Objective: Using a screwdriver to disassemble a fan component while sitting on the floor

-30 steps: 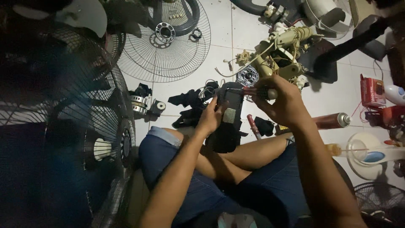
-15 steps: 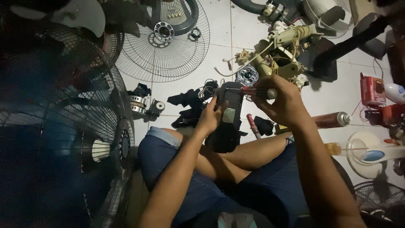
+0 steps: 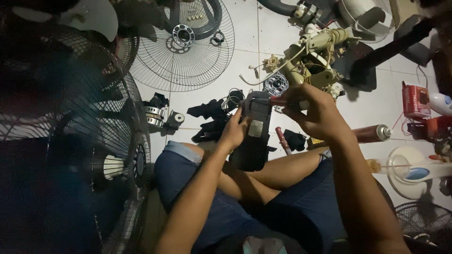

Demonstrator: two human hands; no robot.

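The left hand (image 3: pixel 234 133) wraps tight around a dark fan part (image 3: pixel 254 134) and holds it up over the person's lap. The right hand (image 3: pixel 314 112) pinches a red-handled screwdriver (image 3: pixel 278 100), with its tip at the top of the part. To do this well, I think the part must be held steady and the tool kept straight. A wire fan guard (image 3: pixel 188 61) and a spray can (image 3: pixel 372 134) lie on the floor nearby.

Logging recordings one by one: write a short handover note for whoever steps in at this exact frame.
Left hand grips the dark fan housing, propped upright on the lap. Right hand holds a red-handled screwdriver, tip at the housing's top edge. A wire fan guard, a spray can and a second red-handled tool lie on the tiled floor. Done: fan stripped into parts. Left: work at the housing's top, not visibly finished.
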